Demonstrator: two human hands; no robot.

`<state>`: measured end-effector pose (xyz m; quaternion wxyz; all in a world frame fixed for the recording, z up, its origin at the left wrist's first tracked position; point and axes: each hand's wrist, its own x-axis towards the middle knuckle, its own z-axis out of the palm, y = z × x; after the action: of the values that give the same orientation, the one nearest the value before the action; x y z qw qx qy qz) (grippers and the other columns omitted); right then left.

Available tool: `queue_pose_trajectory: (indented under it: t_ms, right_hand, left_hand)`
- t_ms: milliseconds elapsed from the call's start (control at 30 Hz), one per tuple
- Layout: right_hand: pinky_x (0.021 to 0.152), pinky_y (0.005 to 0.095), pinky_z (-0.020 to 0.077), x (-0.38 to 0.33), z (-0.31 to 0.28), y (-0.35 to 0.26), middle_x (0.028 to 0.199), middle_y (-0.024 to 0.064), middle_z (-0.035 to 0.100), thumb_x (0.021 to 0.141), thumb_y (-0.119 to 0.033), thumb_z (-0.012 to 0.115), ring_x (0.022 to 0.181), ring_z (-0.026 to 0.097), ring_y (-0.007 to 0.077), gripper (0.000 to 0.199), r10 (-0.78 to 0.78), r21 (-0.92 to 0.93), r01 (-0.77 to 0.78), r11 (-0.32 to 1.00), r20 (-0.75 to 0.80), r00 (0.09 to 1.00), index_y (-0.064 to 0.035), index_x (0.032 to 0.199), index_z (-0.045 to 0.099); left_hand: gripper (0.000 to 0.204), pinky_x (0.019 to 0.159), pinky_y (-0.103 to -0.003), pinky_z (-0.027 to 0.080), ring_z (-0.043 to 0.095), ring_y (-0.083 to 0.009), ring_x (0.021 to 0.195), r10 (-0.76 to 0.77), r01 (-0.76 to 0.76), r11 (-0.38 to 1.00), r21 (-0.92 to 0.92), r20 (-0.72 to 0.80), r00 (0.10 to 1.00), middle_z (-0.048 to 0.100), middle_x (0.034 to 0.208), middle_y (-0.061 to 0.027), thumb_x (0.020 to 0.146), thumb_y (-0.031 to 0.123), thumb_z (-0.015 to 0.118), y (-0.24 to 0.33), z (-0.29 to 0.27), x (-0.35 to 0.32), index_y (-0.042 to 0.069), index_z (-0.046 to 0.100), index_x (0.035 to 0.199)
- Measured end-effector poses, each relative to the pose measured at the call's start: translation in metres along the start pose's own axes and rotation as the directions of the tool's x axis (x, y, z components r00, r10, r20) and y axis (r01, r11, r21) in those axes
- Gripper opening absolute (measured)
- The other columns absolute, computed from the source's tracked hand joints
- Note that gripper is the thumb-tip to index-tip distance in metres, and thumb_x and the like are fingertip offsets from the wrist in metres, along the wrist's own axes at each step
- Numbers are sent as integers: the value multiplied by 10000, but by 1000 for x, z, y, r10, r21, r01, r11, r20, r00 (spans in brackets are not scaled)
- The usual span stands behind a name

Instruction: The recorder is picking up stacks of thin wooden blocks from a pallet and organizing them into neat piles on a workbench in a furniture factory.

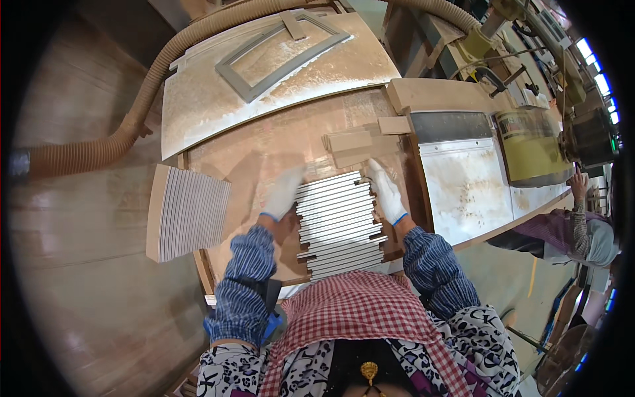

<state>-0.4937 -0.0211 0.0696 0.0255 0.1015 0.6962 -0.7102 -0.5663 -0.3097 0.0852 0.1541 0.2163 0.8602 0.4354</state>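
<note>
Between my hands lies a row of narrow white strips point(337, 218) packed side by side, their ends uneven on both sides. My left hand point(283, 192), in a white glove and blurred by motion, is just off their left ends with its fingers stretched out. At the far right corner of the row is my right hand point(385, 188), gloved too, its fingers straight and flat along the strip ends. Whether it touches them I cannot tell. Neither hand appears to grip anything.
A stack of brown-edged boards point(192, 215) stands at the left table edge. Small flat brown pieces point(350, 140) lie beyond the strips. A grey frame point(264, 83) rests on a dusty panel point(192, 112). A yellow-green machine point(532, 145) and another person point(562, 231) are at right.
</note>
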Motion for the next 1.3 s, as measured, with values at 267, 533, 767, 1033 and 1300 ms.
queue_pose_trajectory:
  t_ms: [267,533,767,1033,1300]
  right_hand:
    - [1153,280,174,-12,20,-4,1522,126,310,1041,-283,305,1425,246,213,512,-115,-141,135,981,136,984,4,1465,290]
    - [1113,308,263,-3,4,3,1403,163,478,1005,-292,429,1335,397,253,466,-22,-51,26,998,82,996,8,1358,471]
    - [1084,299,309,10,2,4,1372,191,485,986,-281,467,1265,453,313,425,-149,-503,153,851,49,988,-63,1349,498]
    - [1126,290,238,-2,18,4,1469,173,391,1012,-362,388,1392,324,263,535,-92,-281,105,954,59,994,-9,1414,393]
    - [1111,288,257,-39,-21,36,1481,148,375,1025,-455,290,1356,368,229,628,193,135,-204,970,89,977,-25,1482,272]
  left_hand:
    - [480,1144,-334,208,323,-271,1365,-221,130,948,-290,-311,924,395,1448,-162,1029,283,271,-14,56,-44,2,406,1394]
    - [404,939,-329,407,555,-239,1054,-213,121,948,-295,-303,929,615,1107,-129,983,345,438,7,37,-18,3,628,1086]
    - [352,901,-325,426,555,-238,1015,-429,241,805,-542,-251,868,600,1107,-139,963,309,459,-1,45,-21,25,622,1092]
    - [452,1063,-312,336,427,-229,1250,-512,277,738,-615,-244,824,445,1378,-125,1032,233,313,19,47,-23,-8,367,1411]
    - [556,1068,-286,326,426,-209,1273,-629,340,564,-752,-125,767,446,1399,-98,1030,361,327,-48,61,-79,-11,322,1443]
